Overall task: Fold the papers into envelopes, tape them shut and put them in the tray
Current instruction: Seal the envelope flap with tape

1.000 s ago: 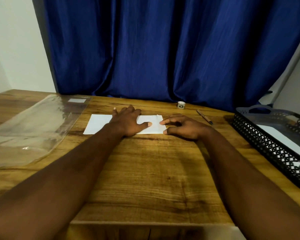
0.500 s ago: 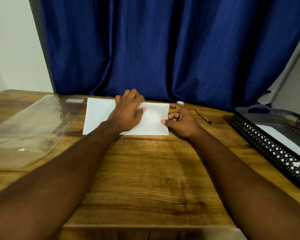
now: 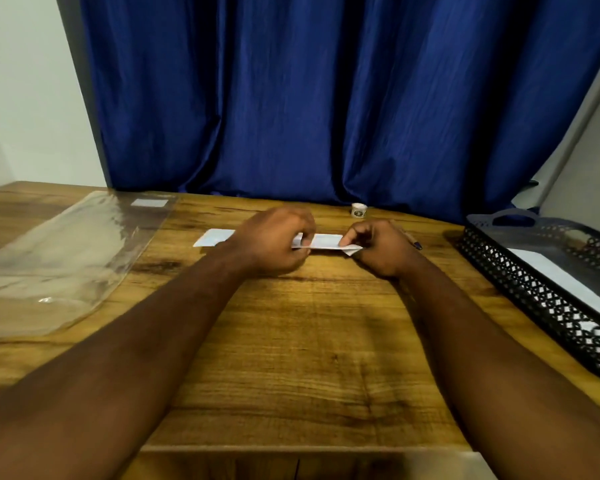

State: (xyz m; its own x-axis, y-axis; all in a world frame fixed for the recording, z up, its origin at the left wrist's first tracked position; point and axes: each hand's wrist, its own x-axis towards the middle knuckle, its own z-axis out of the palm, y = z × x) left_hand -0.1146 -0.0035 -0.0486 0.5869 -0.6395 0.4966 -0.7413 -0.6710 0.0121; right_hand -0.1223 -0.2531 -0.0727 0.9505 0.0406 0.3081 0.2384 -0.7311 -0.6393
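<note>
The folded white paper (image 3: 324, 241) is at the middle of the wooden table (image 3: 309, 341), towards its far side. Its long axis runs left to right, parallel to the table's far edge, with one end towards the clear plastic sheet (image 3: 59, 258) and the other towards the black lattice tray (image 3: 520, 275). The left hand (image 3: 274, 242) covers the paper's middle, fingers curled down over it and gripping. The right hand (image 3: 378, 249) pinches the right end between thumb and forefinger, where a corner hangs below the edge. Whether the paper touches the table cannot be told. A small tape roll (image 3: 358, 210) stands just beyond the hands.
</note>
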